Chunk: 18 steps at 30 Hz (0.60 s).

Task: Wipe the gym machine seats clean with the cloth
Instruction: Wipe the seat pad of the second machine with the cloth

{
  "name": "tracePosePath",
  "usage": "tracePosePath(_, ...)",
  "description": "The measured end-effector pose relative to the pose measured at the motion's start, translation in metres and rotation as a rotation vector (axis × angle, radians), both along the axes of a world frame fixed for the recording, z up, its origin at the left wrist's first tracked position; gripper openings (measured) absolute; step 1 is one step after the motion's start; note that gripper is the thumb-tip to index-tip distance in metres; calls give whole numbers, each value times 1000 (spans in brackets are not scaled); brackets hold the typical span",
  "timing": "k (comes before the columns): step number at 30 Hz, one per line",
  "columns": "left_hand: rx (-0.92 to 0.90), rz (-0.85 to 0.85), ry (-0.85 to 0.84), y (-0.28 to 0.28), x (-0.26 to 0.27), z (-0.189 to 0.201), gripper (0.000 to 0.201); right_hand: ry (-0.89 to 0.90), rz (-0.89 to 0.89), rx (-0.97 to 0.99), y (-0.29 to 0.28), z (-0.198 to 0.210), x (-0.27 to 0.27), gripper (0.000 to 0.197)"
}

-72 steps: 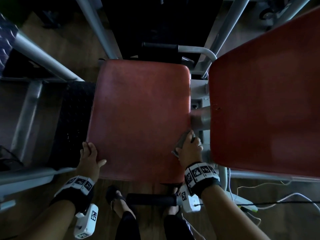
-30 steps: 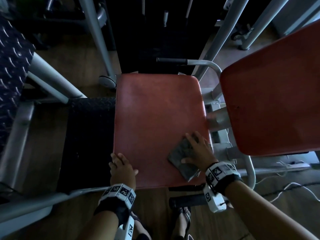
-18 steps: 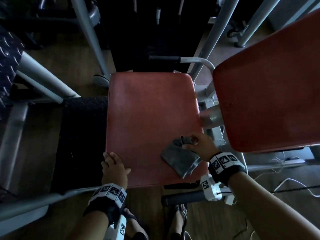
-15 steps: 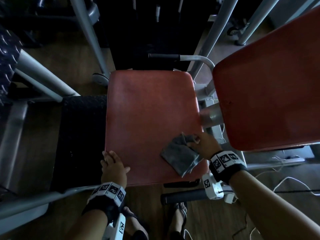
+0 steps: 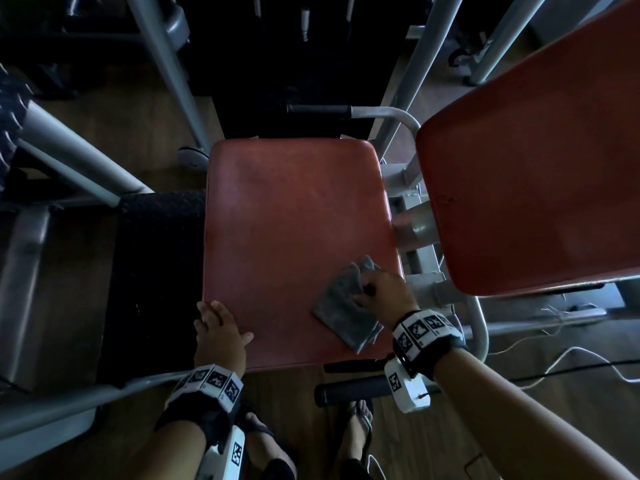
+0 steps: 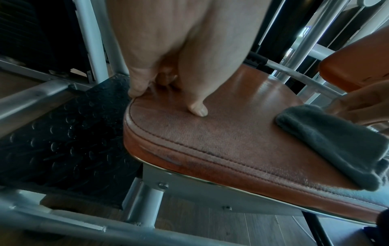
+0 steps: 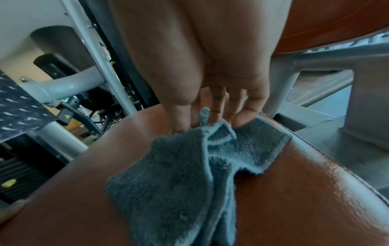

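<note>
A red padded seat (image 5: 294, 230) fills the middle of the head view. A grey-blue cloth (image 5: 343, 310) lies crumpled on its near right part. My right hand (image 5: 377, 294) pinches the cloth's far edge, fingers curled into the folds (image 7: 210, 123). My left hand (image 5: 218, 327) rests on the seat's near left corner, fingers straight at the edge and thumb on the pad (image 6: 197, 109). The cloth (image 6: 336, 146) also shows at the right of the left wrist view. A second red pad (image 5: 540, 161), tilted, stands to the right.
Grey steel frame tubes (image 5: 162, 64) rise behind the seat. A black tread plate (image 5: 152, 271) lies left of it. A black-gripped handle (image 5: 349, 393) sticks out below the seat's front edge, another (image 5: 318, 110) behind it. White cables (image 5: 568, 355) run over the wooden floor at right.
My right hand went from lying flat on the cloth to curling and pinching its far edge, bunching the cloth up. The left hand stayed on the seat corner.
</note>
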<state>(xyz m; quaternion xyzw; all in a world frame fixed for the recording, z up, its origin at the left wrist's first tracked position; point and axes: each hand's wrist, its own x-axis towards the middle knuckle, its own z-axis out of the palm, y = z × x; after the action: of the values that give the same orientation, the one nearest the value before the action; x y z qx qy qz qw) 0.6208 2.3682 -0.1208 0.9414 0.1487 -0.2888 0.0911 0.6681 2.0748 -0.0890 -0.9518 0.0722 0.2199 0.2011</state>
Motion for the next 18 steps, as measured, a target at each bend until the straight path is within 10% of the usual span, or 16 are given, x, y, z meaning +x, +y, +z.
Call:
tracePosePath(8, -8, -3, -25, 1, -1, 0, 91, -5, -274, 320, -21, 16, 16, 7)
tracePosePath(13, -17, -9, -43, 1, -1, 1, 90, -93, 58, -283, -24, 30, 34, 18)
tracePosePath(18, -38, -6, -32, 3, -1, 0, 90, 55, 465, -197, 9, 22, 15, 74)
